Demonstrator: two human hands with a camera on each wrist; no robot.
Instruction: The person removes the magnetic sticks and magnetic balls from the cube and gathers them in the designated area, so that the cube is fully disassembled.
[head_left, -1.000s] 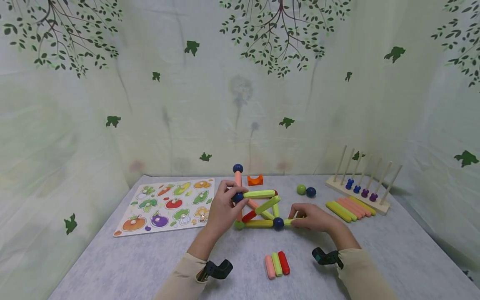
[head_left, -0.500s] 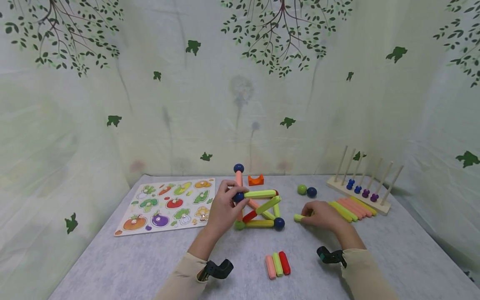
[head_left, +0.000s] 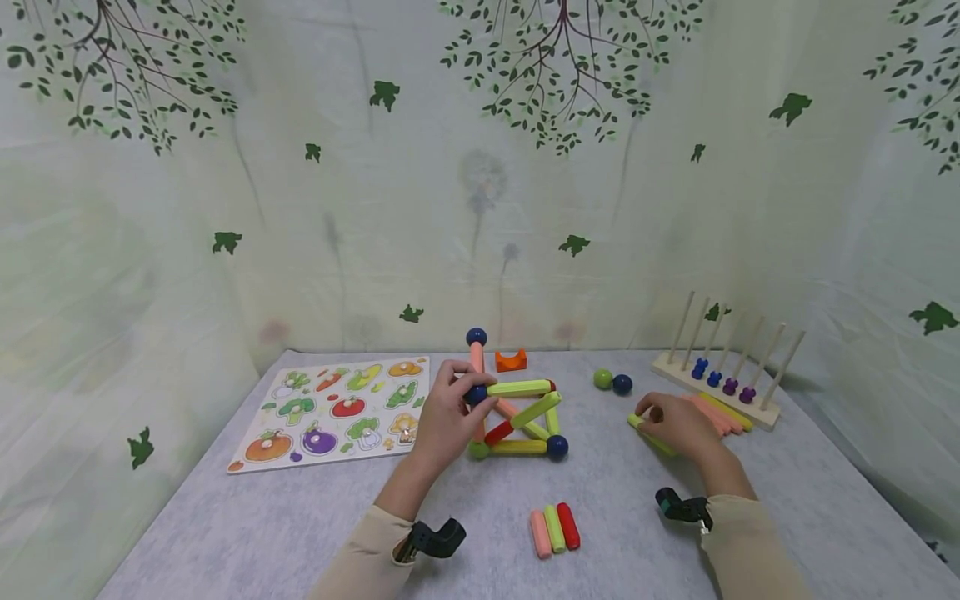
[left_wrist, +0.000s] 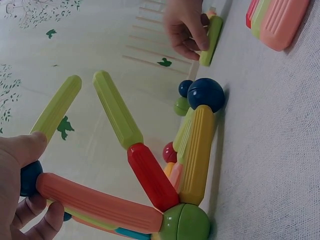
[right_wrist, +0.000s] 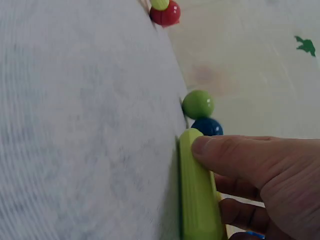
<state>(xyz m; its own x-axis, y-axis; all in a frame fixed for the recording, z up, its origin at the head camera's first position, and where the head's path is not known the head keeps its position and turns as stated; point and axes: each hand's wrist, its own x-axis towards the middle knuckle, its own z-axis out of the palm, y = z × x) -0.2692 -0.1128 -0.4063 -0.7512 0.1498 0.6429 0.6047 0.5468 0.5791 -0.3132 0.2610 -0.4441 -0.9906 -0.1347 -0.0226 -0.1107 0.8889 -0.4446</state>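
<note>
A broad lane of bench (head_left: 600, 492) lies between the stick frame (head_left: 517, 447) and the right hand (head_left: 678, 425), bounded at the back by a green ball (head_left: 603, 378) and a blue ball (head_left: 622, 384). Beyond the right hand, a row of sticks (head_left: 722, 417) and the peg rack (head_left: 767, 417) crowd the way, with pegs standing tall. Three short sticks (head_left: 554, 528) interrupt the front strip, leaving passage between them and the frame. The left hand (head_left: 442, 414) blocks the frame's left side, close beside the picture board (head_left: 330, 417). Light green sticks (left_wrist: 117, 110) jut into the air with a gap between their tips. Behind, an orange block (head_left: 511, 360) and the curtain (head_left: 420, 250) limit reach.
</note>
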